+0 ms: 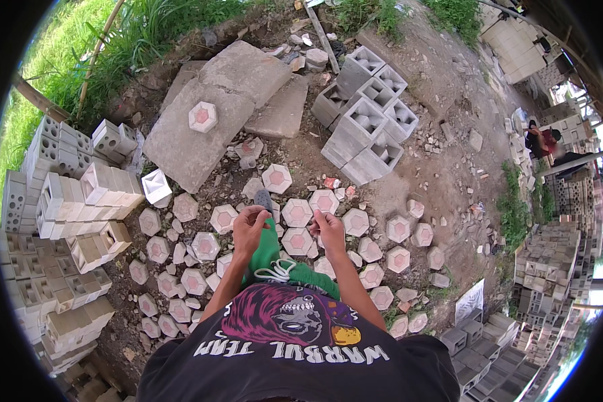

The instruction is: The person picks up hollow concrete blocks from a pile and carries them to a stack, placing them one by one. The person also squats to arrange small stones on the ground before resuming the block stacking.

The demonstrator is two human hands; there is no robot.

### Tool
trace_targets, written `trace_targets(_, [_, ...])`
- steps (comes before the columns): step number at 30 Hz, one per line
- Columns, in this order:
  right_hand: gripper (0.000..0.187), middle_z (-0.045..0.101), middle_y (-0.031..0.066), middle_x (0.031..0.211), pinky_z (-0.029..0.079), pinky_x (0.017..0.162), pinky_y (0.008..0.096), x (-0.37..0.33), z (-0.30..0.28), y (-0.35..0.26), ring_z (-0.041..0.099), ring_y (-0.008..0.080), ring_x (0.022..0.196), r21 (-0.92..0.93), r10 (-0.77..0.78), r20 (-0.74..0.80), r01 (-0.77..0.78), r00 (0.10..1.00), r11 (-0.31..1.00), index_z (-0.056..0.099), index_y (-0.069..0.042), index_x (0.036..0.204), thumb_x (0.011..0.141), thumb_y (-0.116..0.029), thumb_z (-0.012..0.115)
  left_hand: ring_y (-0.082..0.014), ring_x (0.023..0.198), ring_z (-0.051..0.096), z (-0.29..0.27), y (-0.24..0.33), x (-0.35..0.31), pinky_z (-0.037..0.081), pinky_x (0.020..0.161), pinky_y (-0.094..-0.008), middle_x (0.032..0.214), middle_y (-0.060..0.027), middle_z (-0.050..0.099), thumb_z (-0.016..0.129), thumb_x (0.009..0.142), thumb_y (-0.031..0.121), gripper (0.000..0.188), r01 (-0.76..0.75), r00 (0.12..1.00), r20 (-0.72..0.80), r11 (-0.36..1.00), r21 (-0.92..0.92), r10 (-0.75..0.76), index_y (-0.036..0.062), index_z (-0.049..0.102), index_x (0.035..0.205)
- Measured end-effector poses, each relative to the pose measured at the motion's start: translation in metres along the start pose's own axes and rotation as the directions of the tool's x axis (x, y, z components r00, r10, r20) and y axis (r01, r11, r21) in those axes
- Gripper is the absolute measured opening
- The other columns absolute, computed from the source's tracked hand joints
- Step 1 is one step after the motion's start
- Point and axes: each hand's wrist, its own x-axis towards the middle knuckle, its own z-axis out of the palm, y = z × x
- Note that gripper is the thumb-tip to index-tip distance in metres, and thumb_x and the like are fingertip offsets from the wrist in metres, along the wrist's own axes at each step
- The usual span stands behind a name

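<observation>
My left hand (pixel 250 230) hangs in front of my green trousers, fingers loosely bent and a little apart, with nothing seen in it. To its right my right hand (pixel 330 232) is held at the same height, its fingers half curled and also without a visible object. Neither touches anything that I can see. Below them lie hexagonal concrete pavers with pinkish centres; the nearest are a paver (pixel 297 212) between the hands, a paver (pixel 324 202) beside my right fingers and a paver (pixel 224 218) left of my left hand. My foot (pixel 263 199) in a grey shoe shows ahead.
One hexagonal paver (pixel 203 116) rests on cracked concrete slabs (pixel 238 74) ahead. Grey hollow blocks (pixel 365 120) are stacked to their right. Pale block stacks (pixel 80 194) line the left; more blocks (pixel 556 261) stand right. A person (pixel 546 141) is far right. Rubble covers the dirt.
</observation>
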Motion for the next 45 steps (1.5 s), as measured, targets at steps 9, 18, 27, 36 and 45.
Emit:
trace_targets(9, [0.031, 0.062, 0.0012, 0.072, 0.049, 0.062, 0.0253, 0.154, 0.052, -0.101, 0.060, 0.0087, 0.066, 0.137, 0.008, -0.245, 0.026, 0.970, 0.990, 0.063, -0.006, 0.085, 0.094, -0.035, 0.062, -0.0044, 0.053, 0.043, 0.018, 0.092, 0.253, 0.036, 0.049, -0.0227, 0.061, 0.0034, 0.048, 0.049, 0.103, 0.032, 0.039, -0.001, 0.984, 0.179, 0.992, 0.130, -0.022, 0.0042, 0.055, 0.076])
trace_targets(18, [0.025, 0.064, 0.0014, 0.080, 0.050, 0.067, 0.0259, 0.319, 0.089, -0.168, 0.061, 0.0098, 0.075, 0.219, 0.077, -0.237, -0.024, 0.968, 0.975, 0.062, -0.006, 0.093, 0.093, -0.031, 0.062, -0.0028, 0.050, 0.029, 0.079, 0.113, 0.416, 0.021, 0.045, -0.0245, 0.057, 0.0077, 0.036, 0.050, 0.102, 0.039, 0.050, 0.012, 0.965, 0.251, 0.973, 0.231, -0.072, 0.0104, 0.047, 0.061])
trace_targets(27, [0.022, 0.064, 0.0028, 0.083, 0.049, 0.063, 0.0248, 0.556, 0.047, -0.244, 0.060, 0.0097, 0.072, 0.274, 0.094, -0.184, -0.041, 0.979, 0.961, 0.061, -0.004, 0.098, 0.093, -0.025, 0.062, -0.0030, 0.055, 0.035, 0.182, 0.083, 0.626, 0.026, 0.049, -0.0238, 0.063, 0.0066, 0.045, 0.054, 0.100, 0.037, 0.041, -0.020, 0.965, 0.252, 0.935, 0.354, -0.074, 0.0075, 0.054, 0.071])
trace_targets(36, [0.022, 0.066, 0.0030, 0.082, 0.049, 0.062, 0.0270, 0.733, -0.004, -0.207, 0.062, 0.0103, 0.074, 0.342, 0.340, -0.279, -0.238, 0.898, 0.909, 0.061, -0.005, 0.097, 0.092, -0.026, 0.061, -0.0096, 0.063, 0.055, 0.292, 0.036, 0.787, 0.042, 0.056, -0.0246, 0.078, -0.0024, 0.064, 0.058, 0.096, 0.039, 0.037, 0.199, 0.873, 0.283, 0.820, 0.537, -0.398, 0.0029, 0.067, 0.096])
trace_targets(45, [0.039, 0.068, 0.0071, 0.093, 0.054, 0.072, 0.0380, 0.889, -0.041, 0.007, 0.064, 0.0170, 0.080, 0.480, 0.721, -0.316, -0.551, 0.617, 0.683, 0.060, -0.006, 0.112, 0.096, -0.041, 0.056, -0.0190, 0.079, 0.068, 0.335, -0.281, 0.958, 0.053, 0.069, -0.0343, 0.088, -0.0130, 0.071, 0.057, 0.093, 0.041, 0.048, 0.247, 0.666, 0.279, 0.557, 0.793, -0.692, -0.0032, 0.067, 0.110])
